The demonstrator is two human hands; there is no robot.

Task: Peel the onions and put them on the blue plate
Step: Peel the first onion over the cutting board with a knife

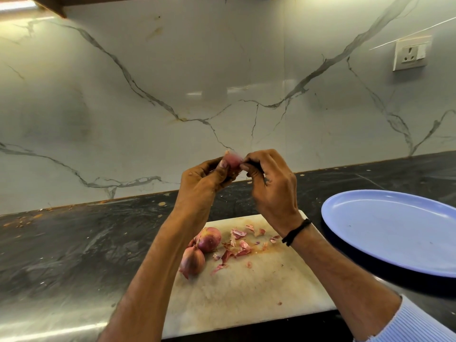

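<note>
Purple onion (232, 160), gripped in the left hand (202, 183) and pinched by the right hand (271, 191), is held left of the blue plate (385, 230), which lies nearer the right hand.

Bright even light, glare on marble wall (222, 90); wide-angle edge bending, motion-blurred onion (233, 160)

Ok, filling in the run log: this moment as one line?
left hand, right hand: grip one onion, raised | board: two onions, peels | blue plate: no onion yet
</note>
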